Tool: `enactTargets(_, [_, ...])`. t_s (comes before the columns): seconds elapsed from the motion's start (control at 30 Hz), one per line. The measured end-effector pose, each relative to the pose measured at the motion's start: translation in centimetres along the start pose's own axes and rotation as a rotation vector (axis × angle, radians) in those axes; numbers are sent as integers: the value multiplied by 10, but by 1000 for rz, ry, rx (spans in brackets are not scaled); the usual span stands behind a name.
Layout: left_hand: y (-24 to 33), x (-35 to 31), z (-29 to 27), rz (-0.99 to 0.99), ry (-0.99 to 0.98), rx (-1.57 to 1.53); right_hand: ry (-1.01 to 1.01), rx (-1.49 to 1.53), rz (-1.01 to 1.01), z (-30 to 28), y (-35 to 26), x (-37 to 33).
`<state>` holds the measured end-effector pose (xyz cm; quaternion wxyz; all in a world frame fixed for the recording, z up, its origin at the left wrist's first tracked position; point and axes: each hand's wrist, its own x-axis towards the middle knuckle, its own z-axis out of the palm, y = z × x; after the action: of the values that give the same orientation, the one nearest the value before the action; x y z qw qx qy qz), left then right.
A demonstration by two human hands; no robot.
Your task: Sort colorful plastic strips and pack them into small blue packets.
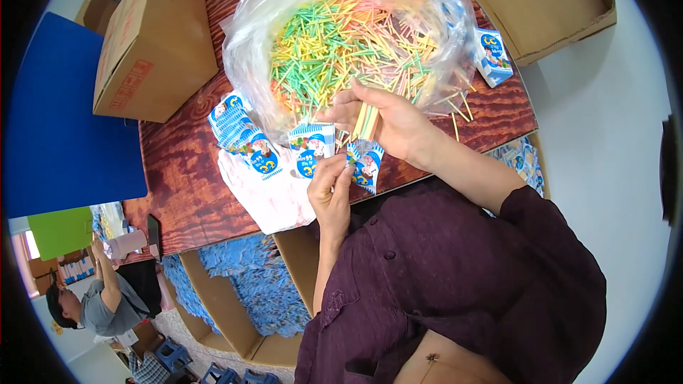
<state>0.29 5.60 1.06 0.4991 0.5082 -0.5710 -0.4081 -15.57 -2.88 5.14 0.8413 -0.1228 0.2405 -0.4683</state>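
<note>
Table (192, 206): top in dark red-brown wood-grain pattern. Cardboard box (153, 50): brown, red print on its sides, standing at the table's left. Second cardboard box (569, 37): open-topped, at upper right. Panel, blue (57, 121): large, flat, at far left. Panel, green (60, 232): smaller, below the blue one. Flat black object (154, 233): near the table's left edge, beside a pale cylindrical container (125, 243). Co-worker (110, 309): dark cap, grey short-sleeved top, arms raised toward the table. Stools (173, 354): blue, several, on the floor at lower left.
</note>
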Motion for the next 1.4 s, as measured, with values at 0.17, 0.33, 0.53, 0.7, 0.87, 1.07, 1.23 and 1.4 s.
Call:
enactTargets(0.17, [-4,-3,4,-163,62,-226,-66,-138,23,-6,12,-6])
enactTargets(0.33, [-16,-6,11,-156,103,-320,-238,-529,-156,-5,24,-11])
enactTargets(0.53, [-15,-6,7,-178,218,-651,-439,-1398,-375,9,-2,-23])
enactTargets(0.7, [-9,-3,5,-129,208,-739,-237,-1650,-272,26,-15,-41])
enactTargets(0.87, [0,-2,-7,-337,85,-686,-306,-1612,-533,32,-8,-49])
enactTargets(1.07, [9,2,-13,-204,-20,-558,-314,-1660,-543,33,-7,-50])
enactTargets(1.23, [15,7,-8,-117,26,-496,-274,-1642,-731,19,-1,-43])
enactTargets(1.4, [11,5,-6,-103,72,-540,-322,-1613,-680,21,8,-42])
